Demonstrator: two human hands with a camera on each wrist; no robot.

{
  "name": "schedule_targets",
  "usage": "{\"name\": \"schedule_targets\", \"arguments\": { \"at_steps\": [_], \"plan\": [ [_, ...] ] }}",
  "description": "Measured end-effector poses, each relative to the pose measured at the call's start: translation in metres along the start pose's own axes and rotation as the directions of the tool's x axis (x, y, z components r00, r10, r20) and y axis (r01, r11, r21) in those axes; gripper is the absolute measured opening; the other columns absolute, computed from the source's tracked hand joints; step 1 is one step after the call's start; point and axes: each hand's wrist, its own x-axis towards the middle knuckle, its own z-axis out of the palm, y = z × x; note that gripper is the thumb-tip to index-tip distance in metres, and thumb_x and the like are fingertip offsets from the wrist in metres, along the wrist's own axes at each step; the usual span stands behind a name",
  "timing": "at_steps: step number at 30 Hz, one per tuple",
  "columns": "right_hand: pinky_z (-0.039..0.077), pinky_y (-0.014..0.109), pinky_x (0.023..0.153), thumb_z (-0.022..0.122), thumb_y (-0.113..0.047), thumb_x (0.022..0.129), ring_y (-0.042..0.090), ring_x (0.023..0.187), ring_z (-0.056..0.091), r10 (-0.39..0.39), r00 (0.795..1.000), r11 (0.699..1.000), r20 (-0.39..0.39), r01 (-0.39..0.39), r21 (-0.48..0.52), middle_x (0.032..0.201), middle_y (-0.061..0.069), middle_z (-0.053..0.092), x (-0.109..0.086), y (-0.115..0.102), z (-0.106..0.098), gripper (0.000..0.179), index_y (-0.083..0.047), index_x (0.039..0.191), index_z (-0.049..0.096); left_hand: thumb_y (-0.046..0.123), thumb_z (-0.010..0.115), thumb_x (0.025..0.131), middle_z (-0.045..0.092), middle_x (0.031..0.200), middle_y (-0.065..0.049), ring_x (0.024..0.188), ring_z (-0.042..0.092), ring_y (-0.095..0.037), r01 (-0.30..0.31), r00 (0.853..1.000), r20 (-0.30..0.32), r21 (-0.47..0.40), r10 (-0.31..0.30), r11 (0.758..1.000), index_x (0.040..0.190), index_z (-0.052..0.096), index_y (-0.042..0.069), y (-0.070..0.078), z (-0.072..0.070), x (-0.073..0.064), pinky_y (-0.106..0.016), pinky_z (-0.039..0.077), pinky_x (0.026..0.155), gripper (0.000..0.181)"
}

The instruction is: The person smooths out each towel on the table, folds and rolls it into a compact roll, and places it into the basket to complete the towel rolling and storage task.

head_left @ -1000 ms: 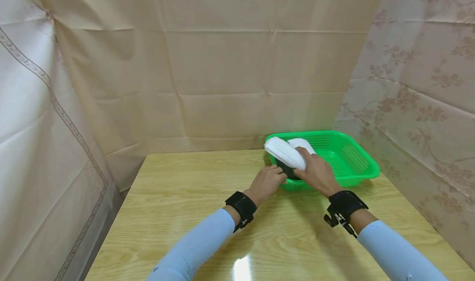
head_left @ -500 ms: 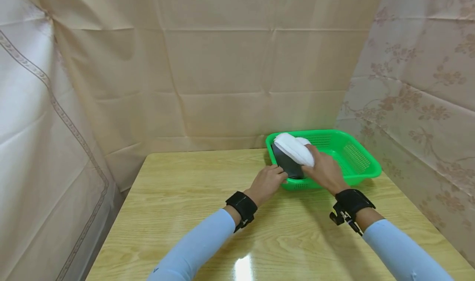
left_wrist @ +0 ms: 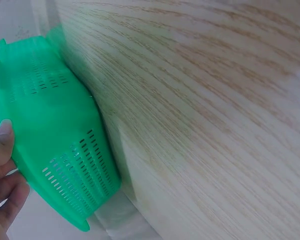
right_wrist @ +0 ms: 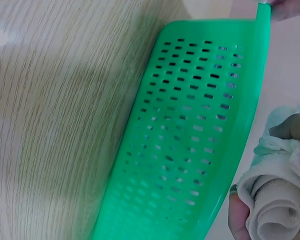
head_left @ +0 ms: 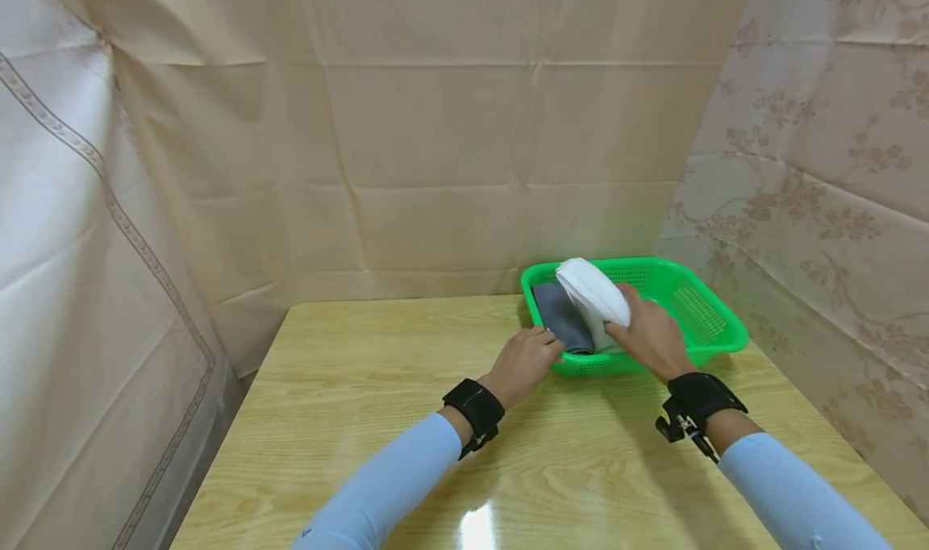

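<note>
My right hand (head_left: 653,332) grips a rolled white towel (head_left: 593,290) that is tilted over the left part of a green plastic basket (head_left: 700,342). In the right wrist view, the towel's coiled end (right_wrist: 277,212) shows between the thumb and fingers. More white cloth (head_left: 602,339) appears just below the hand; whether it is a separate roll I cannot tell. A folded or rolled dark grey cloth (head_left: 562,316) lies along the basket's left end. At the near left corner, my left hand (head_left: 524,360) pinches the basket rim (left_wrist: 21,162), thumb on one side and fingers on the other.
The basket stands at the back right of a wood-grain table (head_left: 406,364). A beige cloth backdrop (head_left: 435,131) hangs behind it, and a flowered curtain (head_left: 820,211) borders the right side. White fabric (head_left: 87,292) hangs at the left.
My right hand has moved the white towel rightward and tilted it more steeply, uncovering the dark grey cloth at the basket's left end. The left hand has stayed at the rim.
</note>
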Motion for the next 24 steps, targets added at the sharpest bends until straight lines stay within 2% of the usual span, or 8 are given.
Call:
{"name": "schedule_targets", "arguments": {
  "at_steps": [6,16,24],
  "plan": [
    [0.050,0.061,0.061,0.074,-0.020,0.089,0.048,0.083,0.066,0.012,1.000,1.000,-0.006,-0.012,0.023,0.103,0.036,0.066,0.001,0.005,-0.004,0.067,-0.002,0.147,0.045,0.030,0.070,0.096,0.072,0.098,0.007,0.091,0.063,-0.009,0.001,1.000,-0.003,-0.013,-0.001,1.000,0.102,0.078,0.019,-0.001,0.000,0.000,-0.020,0.051,0.081,0.015],
    [0.048,0.058,0.054,0.075,-0.019,0.086,0.047,0.073,0.065,0.032,0.998,1.000,-0.059,-0.032,0.000,0.095,0.036,0.065,0.004,0.025,-0.003,0.068,0.000,0.144,0.046,0.029,0.073,0.095,0.072,0.097,0.006,0.091,0.064,-0.009,-0.013,1.000,-0.024,-0.008,0.013,1.000,0.101,0.078,0.018,0.000,-0.002,-0.001,-0.019,0.051,0.081,0.013],
    [0.046,0.054,0.051,0.075,-0.020,0.085,0.044,0.070,0.063,0.062,0.997,0.998,-0.053,-0.061,0.006,0.093,0.036,0.064,0.006,0.034,-0.005,0.071,0.001,0.145,0.043,0.029,0.072,0.096,0.072,0.098,0.006,0.091,0.064,-0.009,-0.017,0.999,-0.028,-0.005,0.017,1.000,0.101,0.078,0.019,-0.001,-0.001,-0.002,-0.020,0.050,0.080,0.013]
  ]
}}
